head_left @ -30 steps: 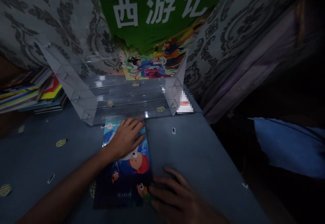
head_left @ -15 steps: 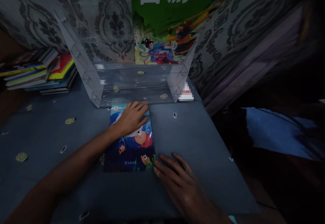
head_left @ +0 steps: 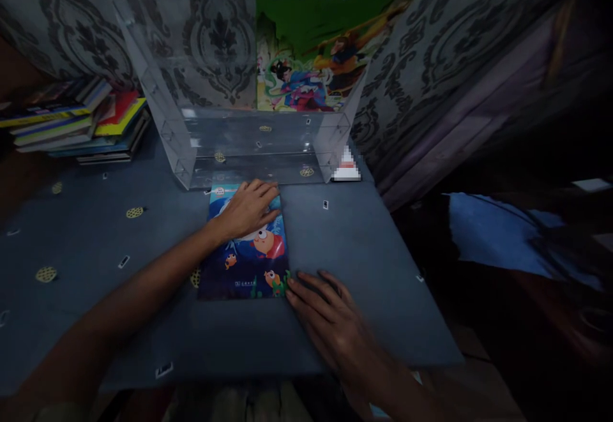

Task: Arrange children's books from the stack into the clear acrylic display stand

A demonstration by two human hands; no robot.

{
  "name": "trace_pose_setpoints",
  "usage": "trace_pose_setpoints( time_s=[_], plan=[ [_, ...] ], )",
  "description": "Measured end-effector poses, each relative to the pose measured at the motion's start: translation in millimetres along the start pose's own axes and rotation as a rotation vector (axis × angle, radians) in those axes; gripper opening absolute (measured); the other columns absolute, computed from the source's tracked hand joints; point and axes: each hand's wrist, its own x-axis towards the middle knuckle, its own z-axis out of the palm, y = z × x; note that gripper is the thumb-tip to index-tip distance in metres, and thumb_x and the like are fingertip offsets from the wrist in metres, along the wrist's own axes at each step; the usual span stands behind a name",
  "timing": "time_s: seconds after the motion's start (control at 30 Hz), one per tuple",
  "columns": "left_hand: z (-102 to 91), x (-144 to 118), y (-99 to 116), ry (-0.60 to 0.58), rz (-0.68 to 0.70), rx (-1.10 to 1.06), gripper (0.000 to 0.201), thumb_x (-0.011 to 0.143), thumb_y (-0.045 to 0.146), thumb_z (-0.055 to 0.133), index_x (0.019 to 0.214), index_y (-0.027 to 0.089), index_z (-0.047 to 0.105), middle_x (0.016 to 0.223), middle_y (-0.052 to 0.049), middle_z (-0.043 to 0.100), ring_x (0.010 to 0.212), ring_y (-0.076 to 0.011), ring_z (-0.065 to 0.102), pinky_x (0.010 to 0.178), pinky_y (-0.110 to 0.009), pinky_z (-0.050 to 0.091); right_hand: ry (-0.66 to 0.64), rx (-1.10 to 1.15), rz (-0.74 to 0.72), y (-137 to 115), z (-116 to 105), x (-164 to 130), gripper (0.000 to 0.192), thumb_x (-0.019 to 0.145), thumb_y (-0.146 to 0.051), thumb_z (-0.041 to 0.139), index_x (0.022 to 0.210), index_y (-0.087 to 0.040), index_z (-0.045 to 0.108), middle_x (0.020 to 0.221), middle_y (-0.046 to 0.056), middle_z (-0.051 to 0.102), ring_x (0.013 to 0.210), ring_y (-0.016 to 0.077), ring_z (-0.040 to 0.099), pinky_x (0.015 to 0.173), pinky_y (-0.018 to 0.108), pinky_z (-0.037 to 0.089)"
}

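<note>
Head view: the left hand (head_left: 251, 208) lies palm down with its fingers slightly spread on the upper part of a blue picture book (head_left: 244, 269), which is flat on the counter (head_left: 364, 262) beneath it. The right hand (head_left: 330, 313) has its fingers extended at the book's lower right corner; whether it pinches the edge I cannot tell. Just beyond the left hand stands a clear rack (head_left: 175, 141) with a green cover (head_left: 306, 32) upright; well to that hand's left is a book stack (head_left: 67, 125).

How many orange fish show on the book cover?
3: large fish right of centre, small fish lower left, another fish bottom right; the left hand may hide more.
</note>
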Motion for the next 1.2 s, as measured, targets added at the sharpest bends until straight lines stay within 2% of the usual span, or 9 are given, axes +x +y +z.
trace_pose_setpoints(
  time_s=[0.13,0.27,0.4,0.53,0.73,1.0,1.2],
  plan=[
    [-0.4,-14,3,-0.022,0.046,-0.041,0.058,0.098,0.054,0.052,0.139,0.013,0.049,0.152,-0.016,0.049,0.137,-0.0314,0.046,0.108,-0.047,0.038,0.016,0.019,0.003,0,0,0,0.042,0.100,-0.014,0.046,0.140,-0.023,0.058,0.132,0.006,0.070,0.128,0.0227,0.059,0.110,0.050,0.045],
    [-1.6,-40,15,-0.060,0.094,-0.091,0.076,0.093,0.069,0.049,0.147,0.017,0.043,0.158,-0.016,0.042,0.149,-0.0318,0.032,0.121,-0.051,0.024,0.030,0.024,-0.015,1,-2,2,0.041,0.100,-0.015,0.048,0.138,-0.023,0.059,0.130,0.009,0.071,0.126,0.0228,0.061,0.108,0.049,0.046],
    [-4.4,-65,33,-0.102,0.114,-0.125,0.086,0.089,0.076,0.046,0.152,0.018,0.038,0.161,-0.018,0.037,0.152,-0.0337,0.028,0.123,-0.058,0.017,0.037,0.019,-0.003,0,-5,4,0.039,0.100,-0.015,0.045,0.135,-0.024,0.061,0.128,0.010,0.071,0.122,0.0221,0.062,0.106,0.048,0.048],
    [-6.8,-80,46,-0.117,0.132,-0.148,0.085,0.090,0.073,0.049,0.152,0.016,0.037,0.161,-0.019,0.036,0.152,-0.0344,0.028,0.124,-0.059,0.016,0.063,0.026,-0.009,-2,-8,5,0.038,0.098,-0.012,0.048,0.132,-0.022,0.062,0.125,0.010,0.071,0.117,0.0223,0.064,0.104,0.047,0.050],
    [-8.9,-84,49,-0.133,0.136,-0.164,0.084,0.090,0.074,0.049,0.151,0.018,0.037,0.161,-0.019,0.036,0.152,-0.0343,0.027,0.124,-0.061,0.016,0.091,0.063,-0.041,-1,-9,2,0.032,0.098,-0.012,0.049,0.127,-0.016,0.063,0.120,0.011,0.073,0.114,0.0232,0.064,0.101,0.047,0.053],
    [-9.1,-84,49,-0.139,0.155,-0.166,0.089,0.087,0.073,0.054,0.152,0.015,0.037,0.161,-0.022,0.033,0.152,-0.0372,0.025,0.123,-0.062,0.014,0.038,0.068,-0.005,-2,-11,2,0.034,0.099,-0.014,0.051,0.130,-0.021,0.064,0.120,0.010,0.074,0.115,0.0230,0.065,0.102,0.048,0.053],
    [-7.3,-84,50,-0.111,0.163,-0.138,0.088,0.088,0.070,0.057,0.150,0.011,0.039,0.159,-0.024,0.036,0.150,-0.0381,0.029,0.122,-0.063,0.018,0.066,0.072,-0.019,-1,-9,3,0.031,0.099,-0.014,0.052,0.126,-0.020,0.065,0.117,0.010,0.075,0.113,0.0236,0.066,0.099,0.048,0.055]
  ],
)
